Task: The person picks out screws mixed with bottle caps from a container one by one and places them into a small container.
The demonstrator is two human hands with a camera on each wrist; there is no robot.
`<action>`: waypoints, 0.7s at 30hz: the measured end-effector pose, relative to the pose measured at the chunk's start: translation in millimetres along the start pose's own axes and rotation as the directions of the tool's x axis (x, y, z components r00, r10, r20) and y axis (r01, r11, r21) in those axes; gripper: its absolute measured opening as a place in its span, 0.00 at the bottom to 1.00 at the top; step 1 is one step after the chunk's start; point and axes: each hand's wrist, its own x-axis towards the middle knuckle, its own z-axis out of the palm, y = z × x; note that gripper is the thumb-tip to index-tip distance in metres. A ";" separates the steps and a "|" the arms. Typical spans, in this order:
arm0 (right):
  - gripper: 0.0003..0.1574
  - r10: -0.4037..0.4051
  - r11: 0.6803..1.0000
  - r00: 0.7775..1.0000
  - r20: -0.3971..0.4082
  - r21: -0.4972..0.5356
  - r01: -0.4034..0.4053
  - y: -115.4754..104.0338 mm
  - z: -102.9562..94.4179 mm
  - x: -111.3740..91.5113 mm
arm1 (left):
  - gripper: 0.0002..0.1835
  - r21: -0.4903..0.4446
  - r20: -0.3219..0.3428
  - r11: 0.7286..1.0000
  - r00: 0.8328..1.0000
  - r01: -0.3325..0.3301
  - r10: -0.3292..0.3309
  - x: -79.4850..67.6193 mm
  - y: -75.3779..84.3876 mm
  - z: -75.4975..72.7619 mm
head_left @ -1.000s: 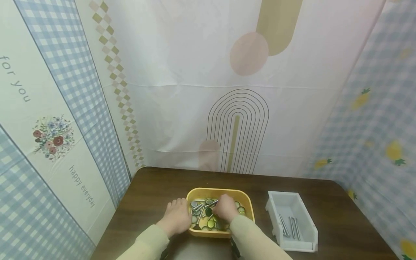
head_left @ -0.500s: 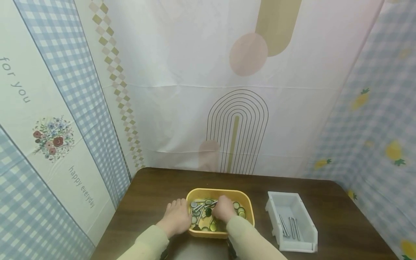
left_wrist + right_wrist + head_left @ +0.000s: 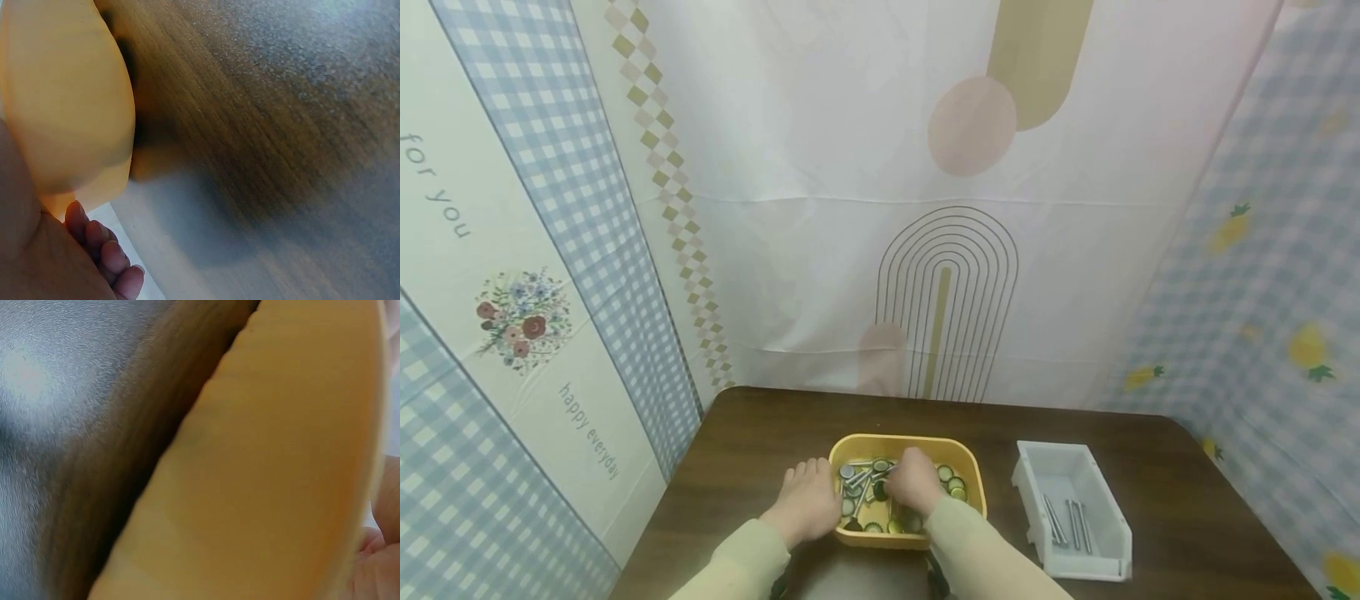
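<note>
Yellow tub sits on wood-grained table, printed cloth behind.

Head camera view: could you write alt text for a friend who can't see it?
A person's right hand reaches into a yellow tub of bottle caps and metal rods, the left hand at its left edge. A white bin to the right holds more rods; both containers sit on a brown table before patterned cloths.
</note>
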 end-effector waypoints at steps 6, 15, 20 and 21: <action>0.09 0.003 0.998 1.000 0.015 0.065 -0.004 -1.4 -18.9 -0.2 | 0.18 -0.007 0.012 1.000 1.000 0.007 -0.007 -1.2 -0.1 -2.5; 0.07 0.039 0.997 0.999 0.020 0.063 -0.041 5.2 -44.7 -2.0 | 0.17 -0.014 0.005 1.000 1.000 0.012 -0.012 -1.5 -0.2 -2.4; 0.06 0.037 0.997 0.999 0.007 0.073 -0.037 13.1 -60.5 -3.4 | 0.17 -0.004 -0.003 1.000 1.000 0.001 -0.001 -2.0 0.7 -2.4; 0.05 0.036 0.996 0.999 0.000 0.080 -0.036 15.5 -64.1 -3.6 | 0.17 -0.002 -0.004 1.000 1.000 0.000 0.000 -1.8 0.7 -1.8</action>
